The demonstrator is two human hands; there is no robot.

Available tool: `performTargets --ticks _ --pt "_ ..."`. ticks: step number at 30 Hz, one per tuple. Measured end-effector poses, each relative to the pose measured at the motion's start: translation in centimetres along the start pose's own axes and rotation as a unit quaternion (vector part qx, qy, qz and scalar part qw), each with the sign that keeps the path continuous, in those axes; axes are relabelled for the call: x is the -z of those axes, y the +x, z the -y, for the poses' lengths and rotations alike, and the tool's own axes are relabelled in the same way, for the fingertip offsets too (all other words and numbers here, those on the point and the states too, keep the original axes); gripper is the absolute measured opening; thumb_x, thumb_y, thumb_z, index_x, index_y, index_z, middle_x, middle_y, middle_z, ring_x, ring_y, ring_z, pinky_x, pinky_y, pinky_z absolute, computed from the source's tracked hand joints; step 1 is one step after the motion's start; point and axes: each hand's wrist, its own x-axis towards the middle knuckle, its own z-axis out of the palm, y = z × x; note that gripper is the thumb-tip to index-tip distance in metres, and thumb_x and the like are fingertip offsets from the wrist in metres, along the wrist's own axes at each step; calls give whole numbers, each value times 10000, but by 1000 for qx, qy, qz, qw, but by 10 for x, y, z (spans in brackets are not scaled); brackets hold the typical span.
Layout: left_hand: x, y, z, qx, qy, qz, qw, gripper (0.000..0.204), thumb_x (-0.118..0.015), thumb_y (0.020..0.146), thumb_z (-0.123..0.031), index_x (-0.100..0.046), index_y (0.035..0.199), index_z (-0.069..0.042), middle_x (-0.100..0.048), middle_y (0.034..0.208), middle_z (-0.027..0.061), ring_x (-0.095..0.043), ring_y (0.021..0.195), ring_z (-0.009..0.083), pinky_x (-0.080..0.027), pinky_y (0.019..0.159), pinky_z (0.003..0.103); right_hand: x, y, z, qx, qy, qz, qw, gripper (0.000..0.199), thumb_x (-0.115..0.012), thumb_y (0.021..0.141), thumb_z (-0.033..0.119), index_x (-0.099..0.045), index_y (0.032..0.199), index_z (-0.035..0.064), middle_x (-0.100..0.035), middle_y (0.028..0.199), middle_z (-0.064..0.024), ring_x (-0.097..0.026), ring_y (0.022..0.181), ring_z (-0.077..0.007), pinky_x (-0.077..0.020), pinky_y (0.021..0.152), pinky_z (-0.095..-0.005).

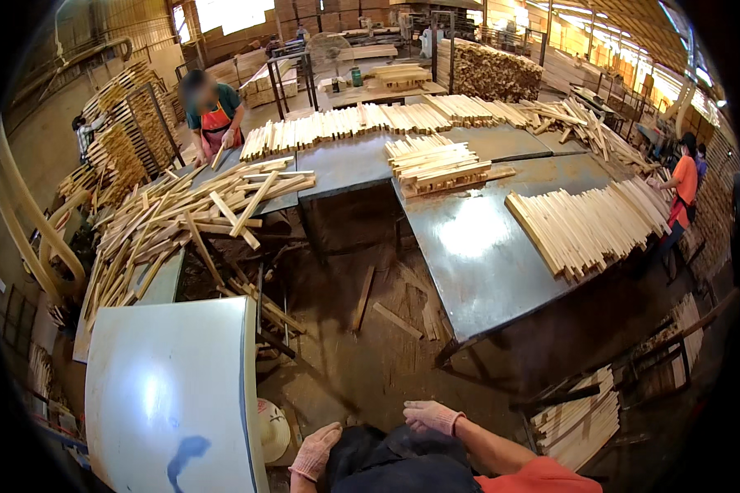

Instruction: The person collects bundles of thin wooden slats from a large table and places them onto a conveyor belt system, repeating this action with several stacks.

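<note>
My left hand, in a pale pinkish work glove, rests against the side of my dark-clad leg. Its fingers lie loosely, with nothing seen in them. My right hand, gloved likewise, lies over the other knee with fingers slightly bent and nothing visible in it. Both hands are apart from the wood. Left of them stands a pale smooth-topped table, with a round whitish object beside its edge. Ahead on the right, a metal table carries a row of wooden strips.
A jumbled heap of wooden sticks covers the left table. Behind it a person in a red apron handles a stick. Another person in orange stands far right. Loose wood pieces lie on the floor; stacked strips stand low at right.
</note>
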Motion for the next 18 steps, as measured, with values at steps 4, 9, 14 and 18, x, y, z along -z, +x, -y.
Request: performTargets --ticks 4,9,14,18 --pt "16 69 63 -21 26 9 999 330 -613 908 -14 -712 1222 -42 -719 1314 185 -715 1176 351 -602 1015 415 39 61 23 -33 112 3 993 149 -595 1102 234 -576 1204 127 -470 810 45 -491 703 -103 -444 621 -286" --pt "43 192 143 -66 129 23 989 265 -648 918 -81 -704 1177 -68 -711 1306 231 -707 1167 415 -605 992 457 105 162 54 -14 239 35 970 266 -653 1053 261 -640 1277 117 -554 803 22 -555 699 -122 -483 632 -304" --pt "85 337 157 56 -27 57 996 304 -658 1011 -245 -705 1252 -65 -681 1366 262 -677 1229 440 -571 1042 457 128 189 151 -4 -3 -178 984 728 -672 1023 281 -400 1634 -6 -636 940 -10 -563 724 -134 -494 638 -297" --pt "112 446 148 263 -86 170 946 668 -620 1011 -478 -597 1492 -16 -610 1513 209 -554 1428 363 -428 1199 392 115 193 246 26 84 -239 967 337 -648 1064 141 -549 1372 46 -518 837 18 -478 656 -95 -399 579 -253"
